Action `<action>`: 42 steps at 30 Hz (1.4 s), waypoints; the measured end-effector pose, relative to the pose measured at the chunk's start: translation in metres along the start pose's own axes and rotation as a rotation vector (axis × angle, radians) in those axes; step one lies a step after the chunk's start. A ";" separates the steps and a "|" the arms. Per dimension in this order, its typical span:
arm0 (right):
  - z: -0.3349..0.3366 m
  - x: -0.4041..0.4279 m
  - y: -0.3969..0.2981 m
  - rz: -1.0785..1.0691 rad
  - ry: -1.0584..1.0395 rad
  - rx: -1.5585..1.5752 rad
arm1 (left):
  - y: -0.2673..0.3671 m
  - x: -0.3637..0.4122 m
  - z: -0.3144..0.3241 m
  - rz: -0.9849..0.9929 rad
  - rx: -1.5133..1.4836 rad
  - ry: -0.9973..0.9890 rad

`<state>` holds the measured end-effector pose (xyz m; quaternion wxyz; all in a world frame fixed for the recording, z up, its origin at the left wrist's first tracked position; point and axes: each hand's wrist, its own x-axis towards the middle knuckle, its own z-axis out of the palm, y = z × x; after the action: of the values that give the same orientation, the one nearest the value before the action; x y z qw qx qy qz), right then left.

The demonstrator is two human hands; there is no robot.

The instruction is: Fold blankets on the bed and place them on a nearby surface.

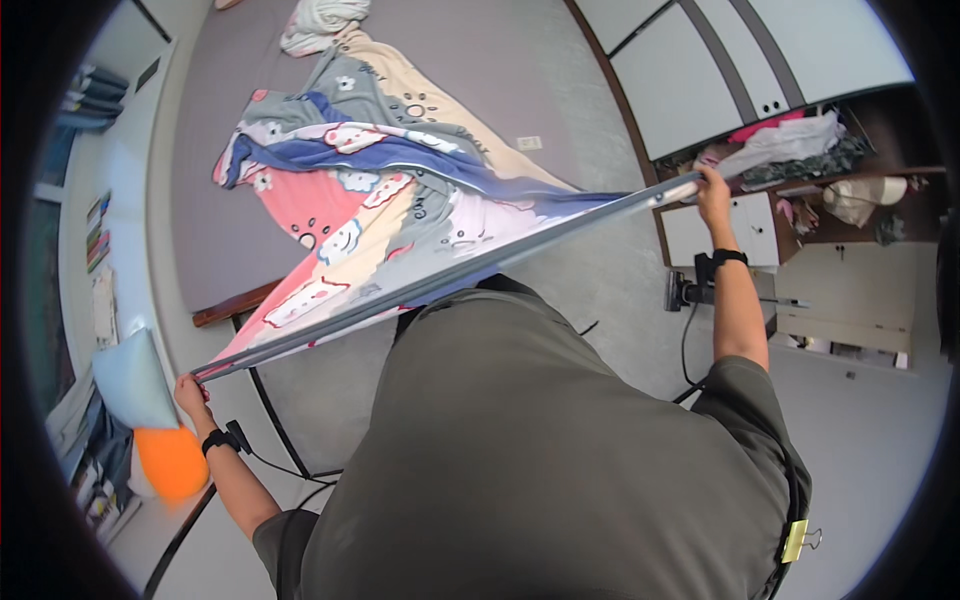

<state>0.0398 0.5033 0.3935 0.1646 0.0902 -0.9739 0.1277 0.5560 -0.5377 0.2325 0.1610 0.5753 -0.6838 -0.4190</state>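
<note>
A fleece blanket (487, 225) with cloud, paw and flower prints in pink, cream, grey and blue is stretched between my two hands. My left hand (193, 394), low at the left, is closed on one end of its grey-trimmed edge. At the upper right my right hand (712, 196) grips the other end of that edge. The taut edge runs slantwise in front of my body, while the rest of the blanket lies in loose folds on a bed (225, 247) with a mauve cover. A rolled white printed cloth (322, 22) touches the blanket's far end.
Open shelves with clothes (802, 150) and a white cabinet (675, 67) stand at the right. A light blue pillow (135, 379) and an orange cushion (171, 461) lie at the left. The bed's wooden corner (225, 306) and a black metal frame (274, 409) are near my left arm.
</note>
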 end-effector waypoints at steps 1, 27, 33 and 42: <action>-0.007 0.000 -0.002 0.040 0.022 0.018 | 0.005 -0.001 -0.009 0.000 0.006 0.021; 0.032 -0.355 0.062 0.658 -0.970 -0.252 | -0.214 -0.346 -0.047 -0.321 0.931 -0.391; 0.229 -0.150 0.068 0.426 -1.140 -0.447 | -0.118 -0.130 0.066 0.122 1.290 -0.461; -0.283 0.639 -0.173 -0.303 0.720 0.178 | 0.862 -0.063 -0.139 0.971 0.047 0.443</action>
<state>-0.4324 0.3325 0.9091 0.5037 0.1961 -0.8149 0.2094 0.1098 -0.5449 0.9860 0.4639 0.2709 -0.8301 -0.1494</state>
